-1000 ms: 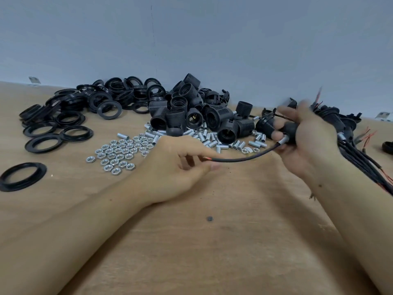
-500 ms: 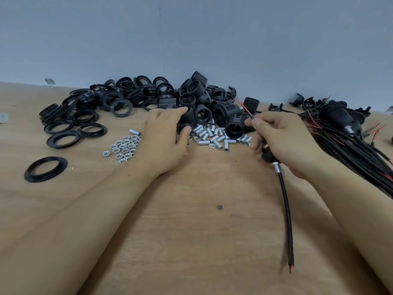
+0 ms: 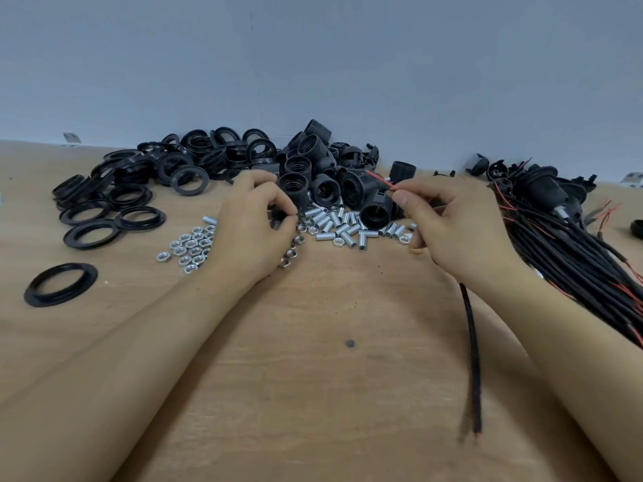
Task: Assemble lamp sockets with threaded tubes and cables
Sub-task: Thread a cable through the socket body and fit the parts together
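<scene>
My right hand [image 3: 449, 231] grips a black cable [image 3: 471, 342] whose free end trails toward me over the table, and its thumb and forefinger pinch the red wire [image 3: 381, 180] at the top. My left hand [image 3: 254, 224] hovers with curled fingers over the silver nuts [image 3: 189, 247], pinching a small dark part I cannot identify. Silver threaded tubes [image 3: 342, 226] lie scattered between both hands. A pile of black lamp sockets [image 3: 323, 175] stands just behind them.
Black threaded rings [image 3: 146, 189] are heaped at the back left, with one ring [image 3: 61, 283] lying alone at the near left. A bundle of black cables with sockets [image 3: 570, 238] lies at the right. A grey wall runs behind the wooden table [image 3: 313, 394].
My right hand has lifted slightly and now pinches the red wire. My left hand has drawn back from the sockets to the nuts. The cable still hangs toward me.
</scene>
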